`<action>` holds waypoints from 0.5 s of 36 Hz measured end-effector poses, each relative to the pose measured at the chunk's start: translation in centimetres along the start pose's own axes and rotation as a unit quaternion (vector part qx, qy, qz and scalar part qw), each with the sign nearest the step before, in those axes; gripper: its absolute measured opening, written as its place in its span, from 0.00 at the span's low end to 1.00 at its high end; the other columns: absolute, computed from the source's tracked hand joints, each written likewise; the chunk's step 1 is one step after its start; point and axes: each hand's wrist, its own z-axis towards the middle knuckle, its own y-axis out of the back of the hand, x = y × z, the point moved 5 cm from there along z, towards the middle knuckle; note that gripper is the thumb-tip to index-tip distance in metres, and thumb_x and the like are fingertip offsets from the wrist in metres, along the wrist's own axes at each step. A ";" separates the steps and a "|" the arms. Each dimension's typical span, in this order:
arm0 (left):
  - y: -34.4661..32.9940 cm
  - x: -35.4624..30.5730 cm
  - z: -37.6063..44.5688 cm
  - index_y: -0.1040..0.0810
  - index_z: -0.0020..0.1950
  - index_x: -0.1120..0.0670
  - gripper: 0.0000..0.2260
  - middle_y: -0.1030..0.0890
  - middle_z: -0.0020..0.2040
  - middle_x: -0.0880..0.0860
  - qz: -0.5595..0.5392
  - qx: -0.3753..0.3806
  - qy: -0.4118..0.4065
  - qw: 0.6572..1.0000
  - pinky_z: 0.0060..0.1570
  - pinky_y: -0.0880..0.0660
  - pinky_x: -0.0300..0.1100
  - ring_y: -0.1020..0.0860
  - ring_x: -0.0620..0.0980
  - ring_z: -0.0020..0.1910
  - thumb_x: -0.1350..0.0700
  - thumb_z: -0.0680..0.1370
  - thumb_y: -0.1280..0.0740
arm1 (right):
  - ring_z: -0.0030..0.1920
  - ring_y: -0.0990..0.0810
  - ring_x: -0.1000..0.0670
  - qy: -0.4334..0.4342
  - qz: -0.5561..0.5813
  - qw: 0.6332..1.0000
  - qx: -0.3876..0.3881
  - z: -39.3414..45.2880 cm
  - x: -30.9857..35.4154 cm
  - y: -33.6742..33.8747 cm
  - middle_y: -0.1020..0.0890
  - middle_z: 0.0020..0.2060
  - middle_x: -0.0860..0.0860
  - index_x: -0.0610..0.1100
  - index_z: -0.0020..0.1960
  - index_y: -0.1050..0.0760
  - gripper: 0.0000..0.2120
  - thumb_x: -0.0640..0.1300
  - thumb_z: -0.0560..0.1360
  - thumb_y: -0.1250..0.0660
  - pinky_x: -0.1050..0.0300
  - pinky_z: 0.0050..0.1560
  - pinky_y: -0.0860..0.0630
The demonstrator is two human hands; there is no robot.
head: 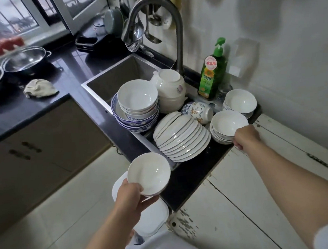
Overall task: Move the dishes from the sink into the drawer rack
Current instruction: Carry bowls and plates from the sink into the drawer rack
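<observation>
The left hand [130, 195] holds a plain white bowl [149, 174] out over the floor, just off the counter's front edge; its thumb is hooked over the near rim and the fingers are curled beneath, clamped on the bowl; the bowl is glossy, shallow and upright, and a white plate [117, 189] shows underneath it. The right hand [245, 137] reaches to a low stack of white bowls [229, 125] on the counter at the sink's right; its fingers are curled round the stack's near rim, gripping it. A second small stack [239, 101] sits behind that one, near the green soap bottle [212, 75]. In the sink [105, 83], white plates [181, 136] lean in a row on edge; a blue-patterned stack of bowls [137, 114] stands left of them, white bowls nested on top.
</observation>
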 end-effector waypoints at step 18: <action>11.7 -2.5 -1.5 0.30 0.69 0.56 0.22 0.26 0.60 0.62 -0.115 -0.011 -0.010 0.993 0.37 0.16 0.52 0.18 0.67 0.50 0.70 0.78 0.45 | 0.27 0.23 0.46 0.173 0.101 0.974 0.104 -24.8 2.0 -7.7 0.17 0.45 0.39 0.45 0.69 0.31 0.21 0.37 0.77 0.43 0.59 0.23 0.28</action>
